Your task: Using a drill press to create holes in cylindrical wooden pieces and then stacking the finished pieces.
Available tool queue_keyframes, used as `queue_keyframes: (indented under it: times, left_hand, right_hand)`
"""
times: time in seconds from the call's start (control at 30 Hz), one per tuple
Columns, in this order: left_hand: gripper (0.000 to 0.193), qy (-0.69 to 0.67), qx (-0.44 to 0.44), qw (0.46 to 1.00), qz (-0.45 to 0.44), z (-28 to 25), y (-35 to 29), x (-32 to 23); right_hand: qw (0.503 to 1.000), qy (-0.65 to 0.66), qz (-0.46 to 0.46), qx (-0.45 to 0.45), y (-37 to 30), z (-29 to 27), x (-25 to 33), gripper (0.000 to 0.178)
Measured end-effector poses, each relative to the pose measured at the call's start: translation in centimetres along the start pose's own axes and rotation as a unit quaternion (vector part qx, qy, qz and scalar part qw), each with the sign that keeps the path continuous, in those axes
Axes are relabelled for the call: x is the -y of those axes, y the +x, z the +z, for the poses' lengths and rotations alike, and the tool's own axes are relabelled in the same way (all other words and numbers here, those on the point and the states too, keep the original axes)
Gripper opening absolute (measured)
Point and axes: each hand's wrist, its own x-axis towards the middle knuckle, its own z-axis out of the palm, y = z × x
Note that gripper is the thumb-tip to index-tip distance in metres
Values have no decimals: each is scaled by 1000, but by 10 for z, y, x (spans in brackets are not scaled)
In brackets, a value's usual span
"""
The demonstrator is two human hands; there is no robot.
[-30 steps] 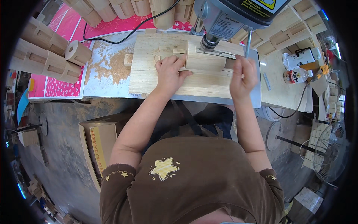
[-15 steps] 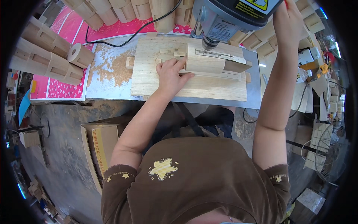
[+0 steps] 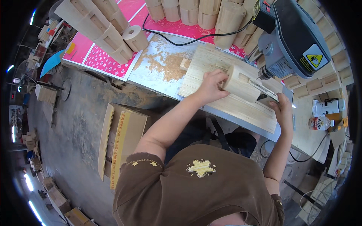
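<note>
Head view: slotted wooden cylinder (image 3: 240, 89) lying on wooden board (image 3: 241, 113), near drill chuck (image 3: 265, 74). Left hand (image 3: 215, 86) gripping its left end; right hand (image 3: 279, 106) pinching dark-faced insert (image 3: 266, 100) at right end. Board's on desk (image 3: 154, 82).

Gray floor (image 3: 79, 124) with dark smudges, work table (image 3: 301, 130) with a pink sheet (image 3: 107, 64) of white hearts, bright white tube lights (image 3: 28, 182) at the left edge, wire fan (image 3: 319, 199) at lower right

The wooden cylinder (image 3: 240, 88) looks smooth and matt.
</note>
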Motion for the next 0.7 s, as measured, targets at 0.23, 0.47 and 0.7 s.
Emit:
queue_keyframes:
  times: [0.23,0.47,0.7]
  left_hand:
    - [38,36,41,999,-3,-143,2,-43]
    - [27,542,-58,836,-54,-273,72,-28]
    - [20,634,-73,742,-203,-312,120,14]
  right_hand:
    - [1000,9,17,4,-18,-10,14,27]
    - [999,-11,13,-28,-24,-3,21,28]
    - [999,-9,3,-46,-23,-5,22,28]
